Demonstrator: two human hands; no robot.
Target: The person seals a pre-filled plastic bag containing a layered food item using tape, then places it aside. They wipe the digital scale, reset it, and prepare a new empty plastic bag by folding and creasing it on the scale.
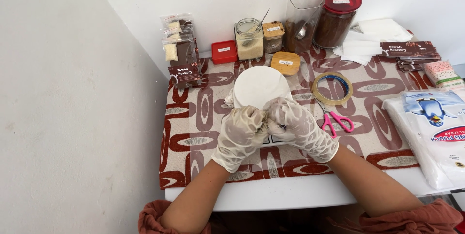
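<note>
You had both gloved hands pressed together over something small, your left hand and right hand pinching it just below the white disc (I could not tell what). Small, slow pinches suited it best.
</note>
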